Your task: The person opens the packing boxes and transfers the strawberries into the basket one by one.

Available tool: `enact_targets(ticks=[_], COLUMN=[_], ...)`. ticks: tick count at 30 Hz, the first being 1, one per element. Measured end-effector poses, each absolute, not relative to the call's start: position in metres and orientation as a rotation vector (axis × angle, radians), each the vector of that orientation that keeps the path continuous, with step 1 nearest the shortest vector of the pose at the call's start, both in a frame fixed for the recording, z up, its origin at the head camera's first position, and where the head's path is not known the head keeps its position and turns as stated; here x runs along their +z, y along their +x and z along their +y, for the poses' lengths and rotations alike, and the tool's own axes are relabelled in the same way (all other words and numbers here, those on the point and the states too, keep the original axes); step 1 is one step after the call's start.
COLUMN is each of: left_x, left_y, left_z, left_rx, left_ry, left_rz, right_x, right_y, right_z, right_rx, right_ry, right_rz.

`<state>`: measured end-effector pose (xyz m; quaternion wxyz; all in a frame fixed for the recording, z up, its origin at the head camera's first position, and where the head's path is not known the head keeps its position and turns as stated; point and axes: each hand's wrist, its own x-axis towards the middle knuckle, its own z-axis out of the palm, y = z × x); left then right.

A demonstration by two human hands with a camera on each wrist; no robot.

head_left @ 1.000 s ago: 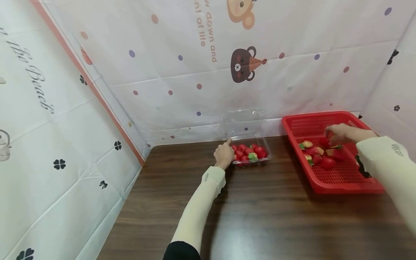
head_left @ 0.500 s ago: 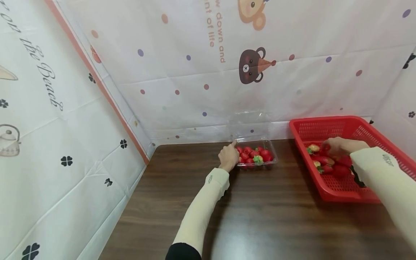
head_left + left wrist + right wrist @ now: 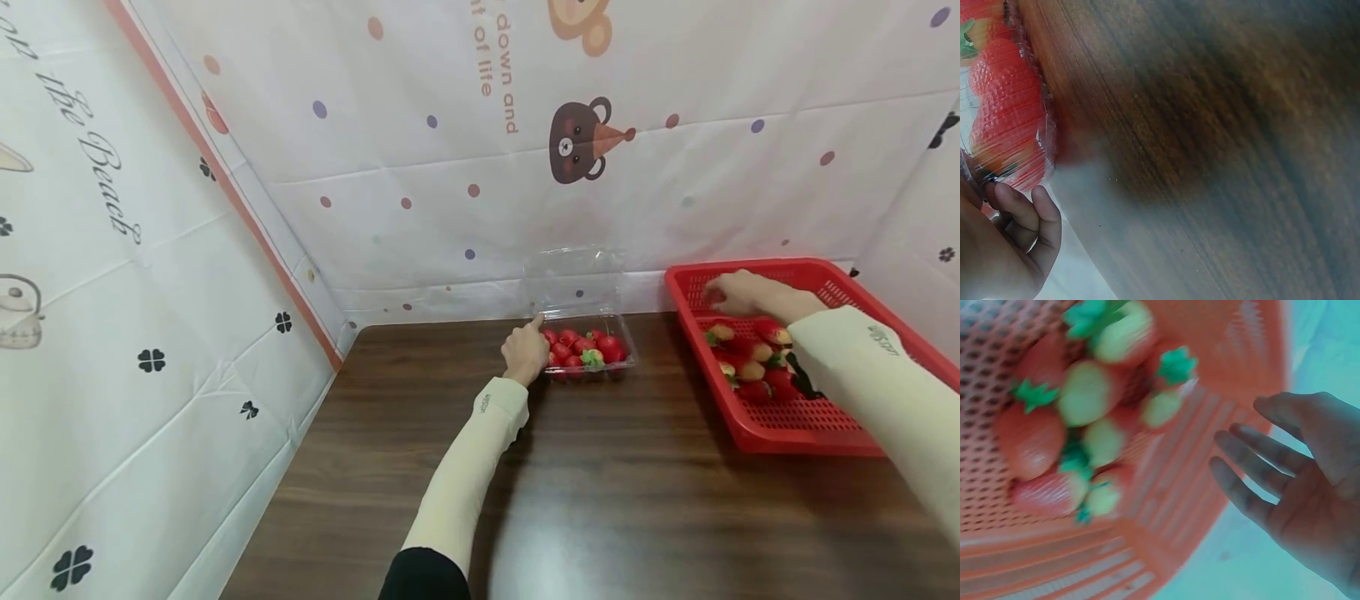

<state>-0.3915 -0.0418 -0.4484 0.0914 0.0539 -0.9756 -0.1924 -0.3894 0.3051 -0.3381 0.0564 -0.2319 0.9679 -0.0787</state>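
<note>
In the head view a clear plastic box [image 3: 628,360], its lid [image 3: 573,279] raised against the wall, contains several strawberries [image 3: 592,357]. My left hand [image 3: 524,353] grips its left edge with the index finger extended. In the left wrist view, the other fingers curl beside the box wall, and the part of the left hand [image 3: 1013,244] at the rim is partly hidden. My right hand [image 3: 753,296] hovers over the back left of a red basket [image 3: 780,446]. Relaxed fingers of the right hand [image 3: 1300,481] hold nothing; several strawberries [image 3: 1032,440] lie in the basket.
Both containers stand at the back of a dark wooden table [image 3: 600,483]. A white printed cloth [image 3: 420,167] rises behind them and along the left side. The basket's perforated walls stand higher than the strawberries.
My right hand has lifted from among the strawberries and moved back and left over the basket, its fingers apart. The left hand stays at the box while the head view shifts slightly.
</note>
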Motion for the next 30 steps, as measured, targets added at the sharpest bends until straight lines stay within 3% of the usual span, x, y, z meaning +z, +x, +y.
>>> enact_targets(ticks=[9,16,30], left_x=[-0.444,-0.452,-0.453], left_y=[-0.395,-0.391,-0.393], left_z=[-0.047,-0.041,-0.040], left_rx=[-0.525,-0.536,-0.504], left_ry=[0.196,0.159,0.192], left_rz=[-2.887,-2.901,-2.885], right_x=[-0.322,-0.342,-0.365], right_y=[-0.399,-0.386,-0.369], right_z=[0.234,0.186,0.130], right_rx=[-0.280,-0.374,-0.116], right_ry=[-0.886,-1.129,-0.739], right_rz=[3.015,2.714,2.460])
